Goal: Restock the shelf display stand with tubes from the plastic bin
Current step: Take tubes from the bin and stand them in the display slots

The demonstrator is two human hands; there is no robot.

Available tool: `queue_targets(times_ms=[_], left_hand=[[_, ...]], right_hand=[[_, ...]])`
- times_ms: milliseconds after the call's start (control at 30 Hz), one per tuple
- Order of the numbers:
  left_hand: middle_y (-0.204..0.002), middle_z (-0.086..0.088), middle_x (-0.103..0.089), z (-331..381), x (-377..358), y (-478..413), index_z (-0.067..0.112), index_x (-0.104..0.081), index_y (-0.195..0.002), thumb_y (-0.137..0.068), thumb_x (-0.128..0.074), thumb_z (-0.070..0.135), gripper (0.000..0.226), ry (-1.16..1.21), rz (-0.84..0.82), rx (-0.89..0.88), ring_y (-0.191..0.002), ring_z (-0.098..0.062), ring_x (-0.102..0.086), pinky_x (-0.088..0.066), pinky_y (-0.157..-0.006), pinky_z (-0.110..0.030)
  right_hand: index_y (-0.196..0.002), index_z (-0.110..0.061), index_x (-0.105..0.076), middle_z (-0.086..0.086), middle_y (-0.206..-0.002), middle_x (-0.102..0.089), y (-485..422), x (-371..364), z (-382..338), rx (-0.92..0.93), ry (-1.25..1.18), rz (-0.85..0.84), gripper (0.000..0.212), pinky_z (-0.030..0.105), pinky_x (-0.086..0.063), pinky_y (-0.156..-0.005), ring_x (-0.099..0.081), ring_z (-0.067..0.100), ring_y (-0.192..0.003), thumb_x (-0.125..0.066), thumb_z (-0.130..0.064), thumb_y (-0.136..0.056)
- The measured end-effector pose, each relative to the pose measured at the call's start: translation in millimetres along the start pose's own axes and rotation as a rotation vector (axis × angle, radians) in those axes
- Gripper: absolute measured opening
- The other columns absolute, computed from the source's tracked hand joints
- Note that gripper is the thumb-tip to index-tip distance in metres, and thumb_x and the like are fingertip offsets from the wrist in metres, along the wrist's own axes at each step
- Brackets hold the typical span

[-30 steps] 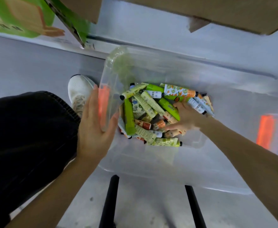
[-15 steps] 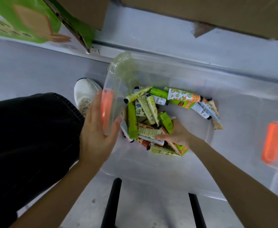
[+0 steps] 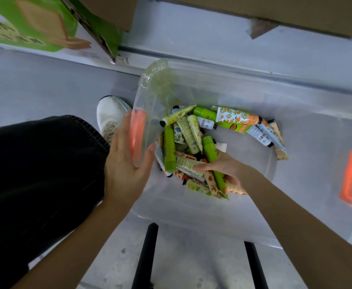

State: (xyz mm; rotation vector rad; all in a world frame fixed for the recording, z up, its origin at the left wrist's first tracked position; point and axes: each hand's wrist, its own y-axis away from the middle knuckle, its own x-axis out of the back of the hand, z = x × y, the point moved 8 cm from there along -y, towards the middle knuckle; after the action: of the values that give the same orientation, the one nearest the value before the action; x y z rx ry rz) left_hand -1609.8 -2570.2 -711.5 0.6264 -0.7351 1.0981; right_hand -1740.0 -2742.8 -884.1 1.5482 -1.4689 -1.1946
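- The clear bin (image 3: 212, 215) sits on a grey floor (image 3: 46, 80), which looks speckled near the bottom edge of the view.
- The tubes (image 3: 187, 130), green, cream and orange-patterned, lie heaped on the bin's bottom, most toward its left end and a few spread to the right.
- The left hand (image 3: 127, 163) holds the bin's left end wall beside an orange latch (image 3: 137, 134), thumb inside and fingers outside.
- The right hand (image 3: 223, 167) is down in the bin, fingers curled round a bunch of tubes at the near edge of the heap, a green one among them.
- A green printed box (image 3: 35, 24) and brown cardboard (image 3: 275, 11) stand beyond the bin.
- A white shoe (image 3: 110, 115) and a black trouser leg (image 3: 35, 174) are left of the bin.
- Two black bars (image 3: 146, 255) cross the floor at the near edge.
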Motion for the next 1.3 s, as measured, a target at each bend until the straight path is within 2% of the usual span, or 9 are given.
queue_targets(times_ms=[100,233,400,567,667,833,1067,1167,1300], left_hand=[[-0.150,-0.001,-0.037,0.3,0.2,0.2,0.029,-0.017,-0.151,-0.089,-0.042,0.053,0.071,-0.002,0.002,-0.001,-0.125,0.002,-0.032,-0.032,-0.094,-0.021],[-0.148,-0.003,-0.039,0.3,0.0,0.5,0.026,-0.019,-0.151,-0.088,-0.041,0.054,0.072,-0.013,0.008,0.013,-0.122,0.000,-0.033,-0.035,-0.093,-0.026],[-0.147,-0.005,-0.041,-0.5,0.2,0.7,0.025,-0.019,-0.151,-0.088,-0.041,0.054,0.073,-0.023,0.003,0.012,-0.127,-0.012,-0.041,-0.035,-0.094,-0.027],[-0.141,-0.008,-0.046,-0.9,0.6,0.6,0.022,-0.022,-0.150,-0.088,-0.040,0.055,0.073,-0.048,0.006,0.016,-0.119,-0.016,-0.047,-0.039,-0.088,-0.030],[-0.139,-0.009,-0.048,-1.1,0.0,-0.2,0.020,-0.024,-0.150,-0.087,-0.041,0.055,0.074,-0.045,0.002,0.020,-0.120,-0.021,-0.050,-0.039,-0.089,-0.030],[-0.144,-0.007,-0.044,-2.0,1.6,0.4,0.022,-0.024,-0.150,-0.086,-0.041,0.056,0.074,-0.020,0.003,0.023,-0.126,-0.022,-0.046,-0.036,-0.092,-0.024],[-0.145,-0.011,-0.041,-4.8,0.5,-0.7,0.020,-0.026,-0.149,-0.091,-0.057,0.038,0.068,0.031,-0.008,0.038,-0.128,-0.030,-0.047,-0.040,-0.095,-0.035],[-0.143,-0.017,-0.042,-3.7,-0.3,0.2,0.013,-0.027,-0.148,-0.087,-0.049,0.046,0.073,0.004,-0.052,0.049,-0.130,-0.033,-0.043,-0.039,-0.100,-0.042],[-0.143,-0.025,-0.041,18.6,12.2,-2.7,0.002,-0.033,-0.144,-0.086,-0.037,0.053,0.077,-0.149,-0.045,0.009,-0.132,-0.040,-0.038,-0.029,-0.107,-0.052]], right_hand=[[-0.114,-0.025,-0.059,0.003,-0.109,-0.069,2.7,-3.9,3.2,-0.025,-0.028,0.024,0.071,0.047,-0.050,-0.094,-0.065,0.025,-0.101,-0.090,-0.038,-0.052],[-0.112,-0.021,-0.062,0.005,-0.104,-0.071,4.4,-5.6,5.1,-0.061,-0.091,0.004,0.058,0.046,-0.054,-0.087,-0.068,0.025,-0.096,-0.088,-0.027,-0.060],[-0.113,-0.024,-0.062,0.003,-0.109,-0.071,1.9,-8.8,7.2,-0.094,-0.129,0.004,0.091,0.048,-0.051,-0.093,-0.065,0.026,-0.103,-0.097,-0.040,-0.031],[-0.108,-0.019,-0.063,0.007,-0.104,-0.071,12.3,-12.0,-1.2,-0.060,-0.151,-0.004,0.054,0.047,-0.054,-0.086,-0.067,0.026,-0.095,-0.088,-0.013,-0.060],[-0.099,-0.020,-0.063,0.006,-0.100,-0.070,24.5,1.3,-6.4,-0.032,-0.092,0.026,0.042,0.041,-0.056,-0.075,-0.066,0.023,-0.088,-0.084,-0.007,-0.065],[-0.108,-0.017,-0.062,0.011,-0.106,-0.068,51.0,43.4,-0.7,-0.026,-0.018,0.101,0.054,0.050,-0.053,-0.088,-0.066,0.030,-0.094,-0.085,-0.005,-0.061],[-0.101,-0.022,-0.066,0.007,-0.101,-0.071,100.5,84.4,2.9,0.022,0.028,0.270,0.050,0.044,-0.049,-0.092,-0.066,0.027,-0.096,-0.089,-0.016,-0.057],[-0.099,-0.019,-0.066,0.009,-0.099,-0.071,124.9,88.1,-0.9,0.087,-0.009,0.311,0.048,0.039,-0.053,-0.084,-0.068,0.025,-0.087,-0.088,-0.012,-0.057],[-0.100,-0.019,-0.066,0.006,-0.097,-0.070,165.8,83.9,-19.1,0.191,-0.023,0.287,0.054,0.044,-0.052,-0.090,-0.066,0.024,-0.087,-0.089,-0.009,-0.052]])
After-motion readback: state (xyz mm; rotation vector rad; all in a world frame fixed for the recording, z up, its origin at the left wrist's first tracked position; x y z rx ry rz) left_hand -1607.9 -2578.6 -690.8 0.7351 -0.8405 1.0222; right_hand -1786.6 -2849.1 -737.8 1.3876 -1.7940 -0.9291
